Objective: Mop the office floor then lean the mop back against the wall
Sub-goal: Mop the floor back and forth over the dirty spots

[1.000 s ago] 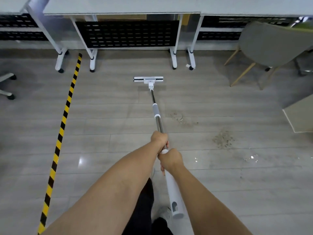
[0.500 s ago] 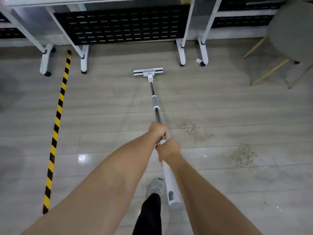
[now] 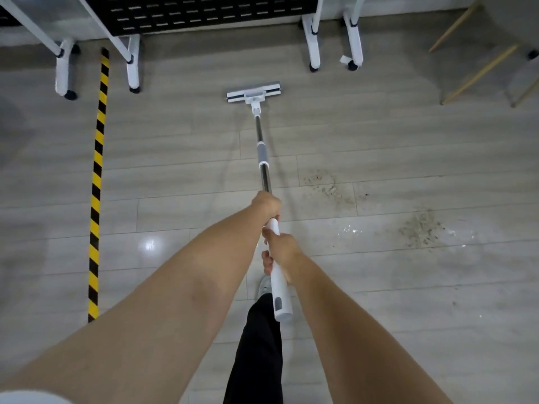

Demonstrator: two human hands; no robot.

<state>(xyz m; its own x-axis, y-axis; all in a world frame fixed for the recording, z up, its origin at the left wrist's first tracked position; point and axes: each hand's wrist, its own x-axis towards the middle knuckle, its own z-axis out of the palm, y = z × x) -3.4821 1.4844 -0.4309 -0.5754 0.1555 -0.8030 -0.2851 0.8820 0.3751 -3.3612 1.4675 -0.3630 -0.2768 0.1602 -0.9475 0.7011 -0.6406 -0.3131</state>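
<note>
A flat mop [image 3: 262, 158] with a white head [image 3: 253, 95] and a metal and white pole lies stretched out in front of me on the grey plank floor [image 3: 175, 176]. Its head rests flat on the floor near the desk legs. My left hand [image 3: 266, 204] grips the pole where the metal meets the white handle. Just behind it, my right hand [image 3: 281, 249] is closed around the white handle. The handle's end sticks out below my right wrist. Two patches of dirt [image 3: 420, 228] and a wet glint lie on the floor to the right of the pole.
White desk legs on casters [image 3: 313, 42] and a black perforated panel [image 3: 204, 13] line the far edge. A yellow and black tape stripe [image 3: 97, 182] runs along the floor at left. Wooden chair legs [image 3: 478, 74] stand at the upper right. My dark trouser leg and shoe are below the handle.
The mop head has been pushed forward toward the desk legs and I have stepped after it. The desks now sit higher in view and the dirt patches closer. Both hands keep their grip.
</note>
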